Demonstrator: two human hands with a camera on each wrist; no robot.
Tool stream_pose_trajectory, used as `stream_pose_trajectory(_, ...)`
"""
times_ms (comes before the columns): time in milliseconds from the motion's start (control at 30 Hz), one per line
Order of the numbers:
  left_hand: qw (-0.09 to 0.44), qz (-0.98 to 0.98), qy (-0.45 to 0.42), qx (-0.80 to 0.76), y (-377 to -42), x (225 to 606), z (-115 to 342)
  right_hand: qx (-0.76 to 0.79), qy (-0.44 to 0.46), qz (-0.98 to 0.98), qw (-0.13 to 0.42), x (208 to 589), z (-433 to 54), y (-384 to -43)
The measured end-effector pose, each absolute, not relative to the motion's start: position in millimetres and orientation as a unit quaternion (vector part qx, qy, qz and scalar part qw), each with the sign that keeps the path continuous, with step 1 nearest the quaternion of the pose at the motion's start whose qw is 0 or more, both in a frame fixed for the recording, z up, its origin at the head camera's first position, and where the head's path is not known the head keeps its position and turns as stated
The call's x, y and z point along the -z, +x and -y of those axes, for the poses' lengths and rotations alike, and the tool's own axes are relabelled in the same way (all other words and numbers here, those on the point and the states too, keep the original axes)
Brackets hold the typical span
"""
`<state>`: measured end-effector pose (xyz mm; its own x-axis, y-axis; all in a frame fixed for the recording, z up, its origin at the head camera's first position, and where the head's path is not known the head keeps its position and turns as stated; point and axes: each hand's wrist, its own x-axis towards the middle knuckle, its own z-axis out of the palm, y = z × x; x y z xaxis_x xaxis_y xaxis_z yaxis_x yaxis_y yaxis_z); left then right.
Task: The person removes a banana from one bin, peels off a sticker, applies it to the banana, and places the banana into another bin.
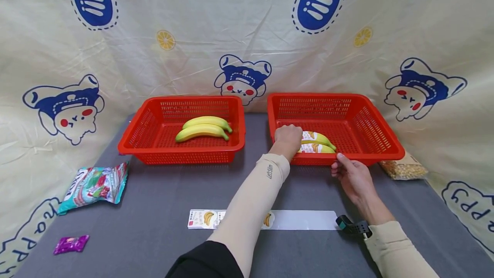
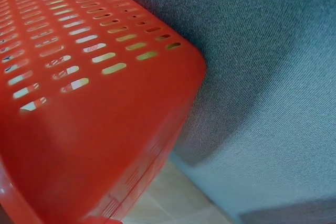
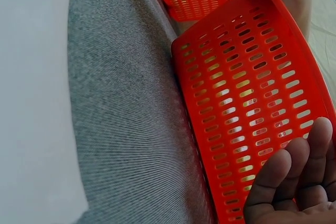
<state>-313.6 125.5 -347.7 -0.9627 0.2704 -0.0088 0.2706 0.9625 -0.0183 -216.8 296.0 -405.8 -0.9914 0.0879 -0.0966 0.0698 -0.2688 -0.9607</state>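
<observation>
In the head view my left hand [image 1: 287,138] reaches over the front rim of the right red basket [image 1: 386,149], at the left ends of two bananas [image 1: 322,140] bearing white printed labels. Its fingers are hidden behind its back, so I cannot tell what it grips. My right hand [image 1: 355,179] is at that basket's front, thumb tip right at the rim near the banana stems. Below the rim its other fingers [image 3: 273,174] are loosely bent, outside the slotted wall [image 3: 231,93]. The left wrist view shows the basket's outer wall [image 2: 105,124], with labels and yellow peel through the slots.
Left of this basket stands another red basket [image 1: 133,140] with two unlabelled bananas [image 1: 202,131]. A label strip [image 1: 305,220] lies in front, partly under my left arm. A teal snack bag [image 1: 96,185] and a purple packet [image 1: 71,244] lie left; a yellow-grained bag [image 1: 403,168] sits right.
</observation>
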Motion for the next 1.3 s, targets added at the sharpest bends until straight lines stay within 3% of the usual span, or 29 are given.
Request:
stream_pose_trajectory(400, -0.003, -0.988, 0.155, 0.002, -315, 348, -122, -0.784, -0.076, 0.617, 0.004, 407, -295, -217)
stream_pose_trajectory(733, -0.033, -0.958, 0.201, -0.202, -315, 329, -85, -0.783, -0.082, 0.616, 0.007, 404, -295, -220)
stream_pose_trajectory(900, -0.037, -0.922, 0.21, -0.322, -299, 325, -57, -0.784, -0.077, 0.615, 0.01, 403, -295, -223)
stream_pose_trajectory(1300, -0.073, -0.872, 0.228, -0.428, -251, 339, 8, -0.79, -0.086, 0.607, 0.003, 397, -293, -227)
